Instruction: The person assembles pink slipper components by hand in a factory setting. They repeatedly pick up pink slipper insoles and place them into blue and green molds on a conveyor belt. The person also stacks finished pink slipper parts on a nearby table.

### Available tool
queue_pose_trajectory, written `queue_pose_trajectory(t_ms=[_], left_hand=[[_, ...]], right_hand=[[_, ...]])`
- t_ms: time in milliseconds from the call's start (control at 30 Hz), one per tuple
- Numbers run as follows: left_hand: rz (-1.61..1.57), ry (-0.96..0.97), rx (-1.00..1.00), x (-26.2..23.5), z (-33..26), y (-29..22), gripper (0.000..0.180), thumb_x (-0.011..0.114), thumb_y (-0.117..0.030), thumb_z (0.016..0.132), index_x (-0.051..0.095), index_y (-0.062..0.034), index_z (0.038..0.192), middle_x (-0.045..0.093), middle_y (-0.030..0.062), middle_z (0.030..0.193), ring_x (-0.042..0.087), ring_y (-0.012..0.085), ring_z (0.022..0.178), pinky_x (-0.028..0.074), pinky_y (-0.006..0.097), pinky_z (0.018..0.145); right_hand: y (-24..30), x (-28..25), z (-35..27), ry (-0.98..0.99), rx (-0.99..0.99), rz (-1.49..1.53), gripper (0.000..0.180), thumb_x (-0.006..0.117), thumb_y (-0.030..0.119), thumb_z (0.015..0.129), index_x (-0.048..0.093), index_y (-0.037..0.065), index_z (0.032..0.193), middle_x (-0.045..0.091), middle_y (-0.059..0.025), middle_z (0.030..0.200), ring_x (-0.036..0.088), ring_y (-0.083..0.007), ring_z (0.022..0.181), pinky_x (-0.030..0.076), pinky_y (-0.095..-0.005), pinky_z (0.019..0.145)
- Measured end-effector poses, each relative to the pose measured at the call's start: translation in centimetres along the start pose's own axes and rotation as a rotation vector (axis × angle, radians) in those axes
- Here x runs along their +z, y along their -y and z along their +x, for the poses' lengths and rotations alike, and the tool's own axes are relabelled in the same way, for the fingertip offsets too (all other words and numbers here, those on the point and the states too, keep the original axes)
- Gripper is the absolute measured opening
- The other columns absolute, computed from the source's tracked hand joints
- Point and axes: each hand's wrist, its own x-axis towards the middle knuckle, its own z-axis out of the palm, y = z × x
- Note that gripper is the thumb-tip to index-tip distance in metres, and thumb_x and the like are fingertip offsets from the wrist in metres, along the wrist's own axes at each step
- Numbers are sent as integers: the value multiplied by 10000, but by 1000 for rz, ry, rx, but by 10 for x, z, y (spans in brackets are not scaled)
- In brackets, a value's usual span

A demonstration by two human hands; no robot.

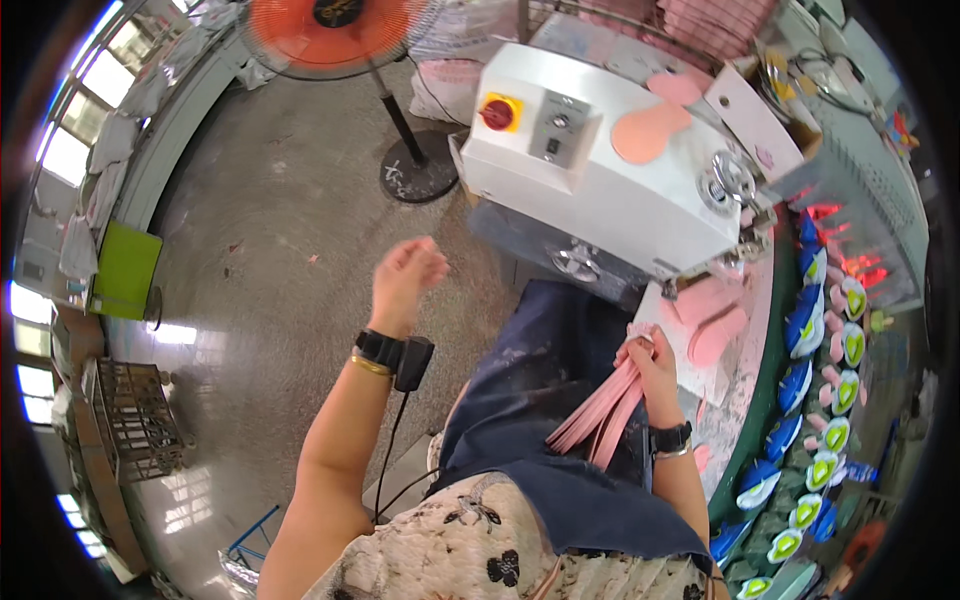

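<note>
Two hands at work: right hand (652,362) clamped on a bundle of pink strips (600,420) over the lap, beside the white machine (600,170); left hand (405,275) raised, empty, fingers loosely curled. Judged best: grip the bundle firmly, ends aligned.

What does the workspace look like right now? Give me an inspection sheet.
Surface: dusty pink-stained bench beside a white machine.
Job's things: bundle of pink strips; pink soles on the bench.
Clutter: blue and green shoe pieces in rows along the bench edge.
Grippers: right hand grips the strips; left hand raised, empty.
Cables: black cable hangs from a wrist device.
Surroundings: orange fan, concrete floor, wire crate.
</note>
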Motion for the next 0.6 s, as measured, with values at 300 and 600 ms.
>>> queue_pose_trajectory(t_ms=[300, 600], left_hand=[[-36, -506, 1595, 11, -26, -221, 201, 449, -187, 1005, 558, -21, 1038, 638, 124, 907, 595, 121, 713, 446, 194, 535], [1058, 169, 518, -15, 199, 28, 640, 486, -22, 869, 291, -142, 1468, 414, 220, 1417, 425, 363, 1297, 352, 403, 1073]], right_hand=[[10, 8, -2, -64, 43, -25, 118, 518, 53, 893, 511, 36, 1010, 603, -53, 759, 586, -120, 684, 472, -248, 640], [11, 11, -3, -66, -9, -25, 108, 520, 39, 878, 513, 16, 984, 617, -62, 766, 599, -137, 683, 487, -259, 656]])
